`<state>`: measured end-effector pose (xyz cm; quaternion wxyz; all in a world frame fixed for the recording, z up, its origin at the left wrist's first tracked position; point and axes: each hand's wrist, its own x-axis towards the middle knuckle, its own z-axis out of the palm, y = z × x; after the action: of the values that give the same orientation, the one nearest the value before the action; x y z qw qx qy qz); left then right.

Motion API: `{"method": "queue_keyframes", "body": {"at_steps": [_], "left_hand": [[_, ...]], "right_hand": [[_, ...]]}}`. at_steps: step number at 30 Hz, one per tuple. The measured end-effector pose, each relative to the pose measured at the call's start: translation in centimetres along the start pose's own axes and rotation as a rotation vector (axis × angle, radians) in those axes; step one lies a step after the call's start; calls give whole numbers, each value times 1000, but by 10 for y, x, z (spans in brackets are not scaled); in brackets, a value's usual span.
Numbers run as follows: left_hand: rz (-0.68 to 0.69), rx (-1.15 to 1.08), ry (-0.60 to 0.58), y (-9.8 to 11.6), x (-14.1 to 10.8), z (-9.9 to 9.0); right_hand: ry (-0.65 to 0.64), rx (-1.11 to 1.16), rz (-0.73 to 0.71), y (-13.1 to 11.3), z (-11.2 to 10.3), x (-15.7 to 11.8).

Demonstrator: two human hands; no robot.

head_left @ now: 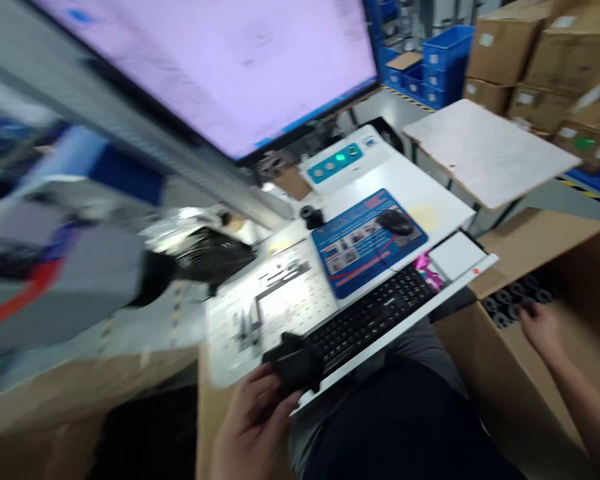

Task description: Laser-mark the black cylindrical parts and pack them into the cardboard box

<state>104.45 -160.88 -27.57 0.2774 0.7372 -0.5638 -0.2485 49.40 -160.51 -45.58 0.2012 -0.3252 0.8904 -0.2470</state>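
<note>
Behind the white desk, blue bins and stacked cartons fill the background, and a monitor looms over you. Your left hand pinches a black part between thumb and fingers, over the near left end of the keyboard. Your right hand reaches into the open cardboard box on your right, fingertips at the ring-ended black pieces; you cannot tell whether it grips one.
</note>
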Motion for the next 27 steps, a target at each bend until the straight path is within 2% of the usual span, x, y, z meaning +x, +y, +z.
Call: {"method": "queue_keyframes", "body": {"at_steps": [3,5,7,10,12,14,17,21,24,27], "left_hand": [[54,-89,84,-2,-5,3],[105,-79,114,2,-7,7],[129,-90,112,8,-12,9],[148,-123,92,9,-24,10],[176,-152,92,4,-31,8],[193,-211,93,-5,-37,4],[173,-300,136,-24,-44,-8],[86,-354,210,-54,-58,-30],[-4,-430,258,-82,-71,-41],[-124,-491,393,-124,-83,-46]], "right_hand": [[199,145,-200,-37,-3,-16],[193,206,-418,-70,-7,-46],[70,289,-718,-111,-2,-90],[-182,373,-1149,-180,26,-165],[-334,352,-1329,-220,50,-210],[-416,333,-1455,-249,72,-248],[-453,357,-1551,-276,101,-289],[-539,374,-1621,-295,132,-323],[-669,362,-1614,-313,147,-328],[-675,373,-1461,-342,163,-306]]}}
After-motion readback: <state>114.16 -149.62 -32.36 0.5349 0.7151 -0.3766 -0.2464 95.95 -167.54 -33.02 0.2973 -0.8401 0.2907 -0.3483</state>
